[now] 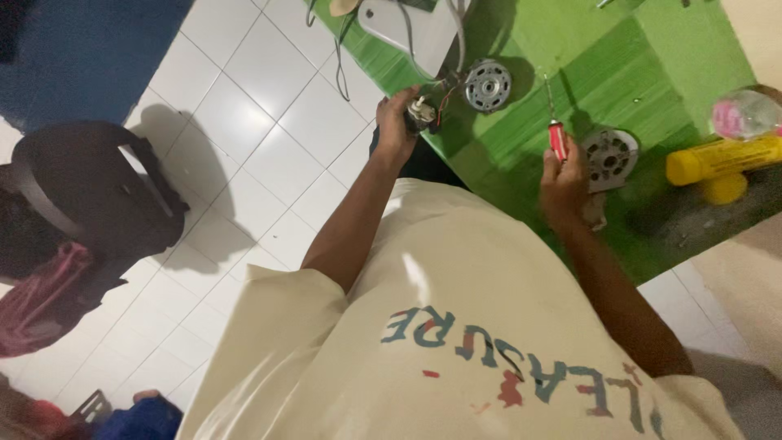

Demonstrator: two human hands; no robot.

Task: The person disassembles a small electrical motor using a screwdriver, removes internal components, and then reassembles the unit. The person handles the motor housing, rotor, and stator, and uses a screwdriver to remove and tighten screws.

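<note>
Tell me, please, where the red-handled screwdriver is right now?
In the head view, the red-handled screwdriver stands upright in the right hand, above the green table, beside a round metal motor plate.

The scene is evenly and fairly brightly lit from above, with soft, grainy detail throughout. The white tiled floor [244,155] shows mild glare and carries a dark shadow beside the black chair [90,187]. On the green counter [570,49] long soft shadows fall across the mat behind the screwdriver [556,134]. The cream shirt [456,326] has a bright streak. Edges look slightly stretched, and the far corners are dim and blurred.
</note>
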